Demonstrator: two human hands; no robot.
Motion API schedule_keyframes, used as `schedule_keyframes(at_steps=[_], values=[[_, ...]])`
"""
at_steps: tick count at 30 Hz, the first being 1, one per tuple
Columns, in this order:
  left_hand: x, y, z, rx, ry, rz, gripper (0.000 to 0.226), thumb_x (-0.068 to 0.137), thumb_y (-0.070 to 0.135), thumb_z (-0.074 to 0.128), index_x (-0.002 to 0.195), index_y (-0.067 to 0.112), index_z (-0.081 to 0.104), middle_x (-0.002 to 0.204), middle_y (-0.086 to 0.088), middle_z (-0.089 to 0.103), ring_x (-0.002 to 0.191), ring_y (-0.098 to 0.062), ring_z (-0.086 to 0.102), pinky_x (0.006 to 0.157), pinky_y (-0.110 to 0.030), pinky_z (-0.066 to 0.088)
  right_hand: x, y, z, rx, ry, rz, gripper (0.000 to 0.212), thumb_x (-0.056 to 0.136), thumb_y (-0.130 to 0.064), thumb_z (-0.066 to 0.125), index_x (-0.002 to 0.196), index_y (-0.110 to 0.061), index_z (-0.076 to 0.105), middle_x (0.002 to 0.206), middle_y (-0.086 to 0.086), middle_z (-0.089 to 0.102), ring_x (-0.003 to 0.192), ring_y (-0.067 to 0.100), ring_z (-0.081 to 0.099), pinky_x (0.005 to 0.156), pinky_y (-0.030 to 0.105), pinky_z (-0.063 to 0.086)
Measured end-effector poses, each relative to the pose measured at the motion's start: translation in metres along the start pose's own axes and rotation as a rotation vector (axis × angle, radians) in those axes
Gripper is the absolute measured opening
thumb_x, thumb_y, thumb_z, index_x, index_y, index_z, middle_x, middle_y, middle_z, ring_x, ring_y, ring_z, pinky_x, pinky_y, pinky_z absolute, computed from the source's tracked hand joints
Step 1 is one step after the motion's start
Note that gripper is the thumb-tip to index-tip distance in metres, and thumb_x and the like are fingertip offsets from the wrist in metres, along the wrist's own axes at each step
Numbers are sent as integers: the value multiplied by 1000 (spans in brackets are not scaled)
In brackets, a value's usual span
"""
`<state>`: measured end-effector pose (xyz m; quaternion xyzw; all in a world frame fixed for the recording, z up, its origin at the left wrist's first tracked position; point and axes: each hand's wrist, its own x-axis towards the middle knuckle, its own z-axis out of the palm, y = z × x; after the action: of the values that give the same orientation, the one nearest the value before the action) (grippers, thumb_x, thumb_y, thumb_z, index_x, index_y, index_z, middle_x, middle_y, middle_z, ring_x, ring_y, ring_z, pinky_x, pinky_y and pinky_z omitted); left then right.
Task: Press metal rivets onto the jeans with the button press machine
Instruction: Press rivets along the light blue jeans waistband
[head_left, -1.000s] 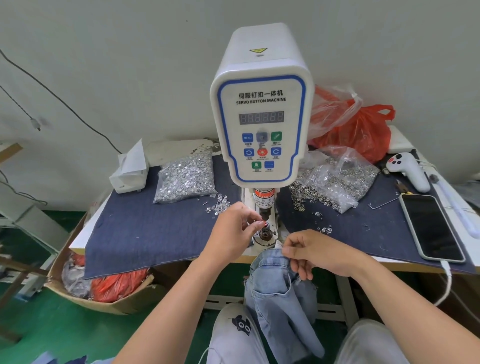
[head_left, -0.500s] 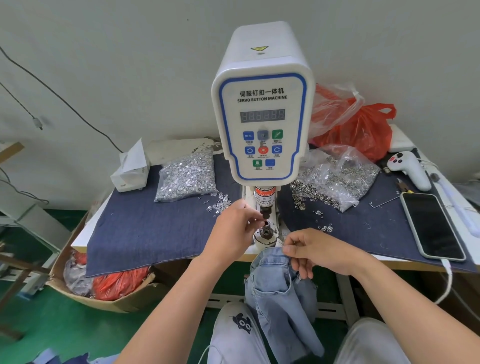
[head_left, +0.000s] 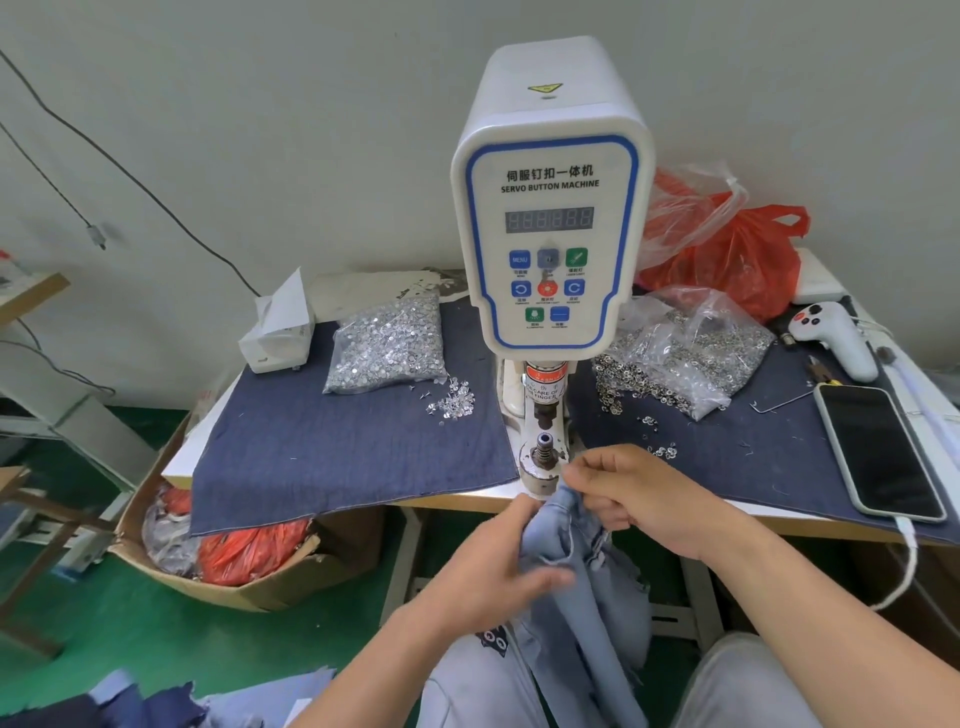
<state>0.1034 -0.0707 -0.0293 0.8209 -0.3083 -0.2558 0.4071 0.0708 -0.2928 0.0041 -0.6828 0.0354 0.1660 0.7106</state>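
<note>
Withdrawn from the press post since a moment ago, the left hand (head_left: 493, 566) now grips the pale blue jeans (head_left: 576, 582) below the counter (head_left: 467, 501) edge, its fingers curled into the cloth. At about 2 o'clock from it, the right hand (head_left: 631, 499) pinches the top fold of the jeans just in front of the machine's round base, fingers closed on the fabric. The jeans hang from both hands down between the person's knees, their upper edge just beside the lower die (head_left: 544, 453), which stands bare. Above it rises the white button machine (head_left: 551, 218). At 10 o'clock from the die lies a clear bag of silver rivets (head_left: 387, 345) on dark denim cloth (head_left: 332, 447), loose ones scattered beside it. At 2 o'clock sits a second bag of metal rings (head_left: 685, 358); farther right, a phone (head_left: 878, 449) lies plugged into a white cable.
</note>
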Motion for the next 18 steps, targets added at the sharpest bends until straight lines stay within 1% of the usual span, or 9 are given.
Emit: schedule_keyframes(at_steps=[1,3,5,6,8,10,14,16,18], values=[[2,0,-3,-30,30,1,30,90,33,78,106,34,53,98,14,65,83,-4,58,77,-36,51,-1,-4,2,-22,41,-10,34,104,-29,60,74,-17,50,58,-8,31,51,10,22,49,21,22],[3,1,-14,-173,40,-4,17,97,22,72,104,27,57,93,7,63,82,-10,52,76,-37,45,-4,-14,3,-246,194,-66,33,102,-31,61,74,-17,52,58,-9,41,49,9,33,51,22,30],[3,4,-24,-385,3,-22,16,98,24,72,109,30,60,98,4,69,89,-14,59,82,-33,47,-9,-22,6,-490,411,-215,9,97,-29,67,92,-24,62,77,-8,58,64,6,50,66,21,41],[3,5,-28,-476,-22,-31,19,98,27,72,113,29,60,103,2,72,94,-15,65,86,-33,51,-12,-24,8,-534,464,-298,15,95,-26,71,105,-28,61,92,-4,58,76,3,53,73,15,41],[6,8,-33,-563,-59,-6,26,97,28,74,118,26,59,102,3,73,96,-13,68,86,-27,54,-18,-29,10,-662,343,-409,34,90,-24,77,117,-34,61,118,-5,48,103,-1,50,89,8,37],[11,10,-38,-596,-88,26,30,94,28,77,118,26,58,99,1,69,92,-12,63,84,-26,50,-23,-32,11,-863,129,-348,31,90,-30,77,116,-41,63,132,-12,41,120,-1,44,102,14,33],[13,11,-43,-563,-158,84,40,94,24,79,120,36,50,116,-7,71,94,-18,64,85,-32,53,-27,-32,4,-889,108,-372,16,94,-18,73,96,-32,66,107,-7,57,95,7,56,85,24,44],[12,11,-40,-391,-64,155,54,91,24,83,128,34,45,126,3,64,97,-18,64,84,-38,56,-30,-30,1,-853,147,-413,17,95,-11,71,94,-27,66,101,-8,60,90,5,56,78,15,39],[12,8,-34,-183,88,237,50,87,27,86,123,36,53,130,10,51,114,-14,62,92,-40,58,-30,-26,-2,-792,170,-408,18,97,-7,66,96,-25,67,98,-11,64,87,4,57,75,12,38]])
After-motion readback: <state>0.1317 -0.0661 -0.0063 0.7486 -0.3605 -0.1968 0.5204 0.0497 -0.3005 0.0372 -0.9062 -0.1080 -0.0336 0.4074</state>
